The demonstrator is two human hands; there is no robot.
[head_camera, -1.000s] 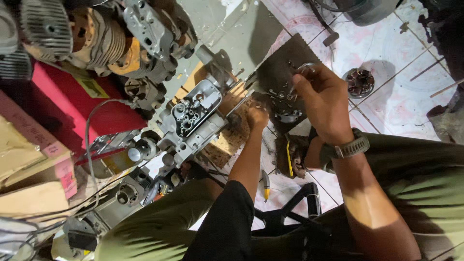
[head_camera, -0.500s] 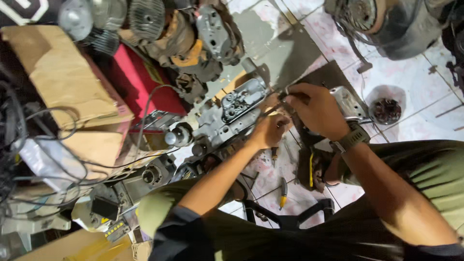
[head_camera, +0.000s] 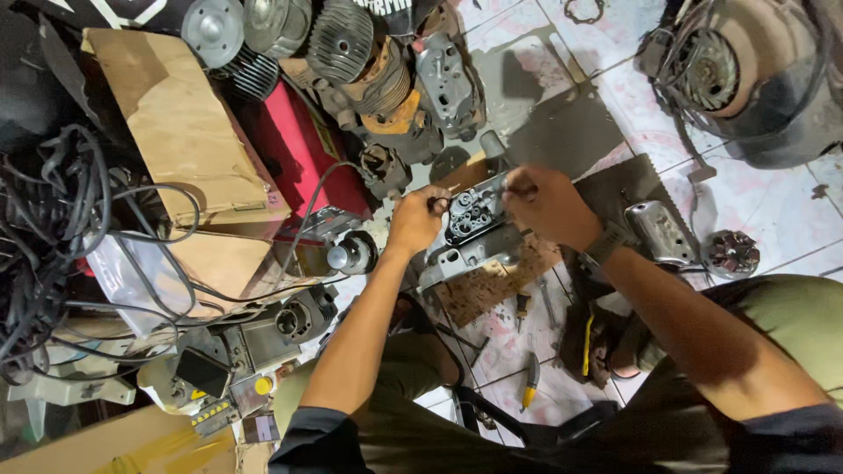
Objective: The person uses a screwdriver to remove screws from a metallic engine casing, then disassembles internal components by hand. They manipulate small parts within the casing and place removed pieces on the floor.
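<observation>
Both hands are on the grey engine casing (head_camera: 474,224), sitting on a wooden board (head_camera: 496,281) on the tiled floor (head_camera: 773,211). Left hand (head_camera: 417,219) at its 9 o'clock, fingers pinching a small dark ring (head_camera: 436,203). Right hand (head_camera: 549,206) at 3 o'clock, fingers closed on the casing's top edge. Red box (head_camera: 303,154) off at 10 o'clock.

two hands: left hand (head_camera: 417,219), right hand (head_camera: 546,204) | one grey engine casing (head_camera: 474,224) | one red box (head_camera: 294,145) | one wristwatch (head_camera: 608,243) | one yellow-handled pliers (head_camera: 530,384) | one tangle of black cables (head_camera: 53,237)
</observation>
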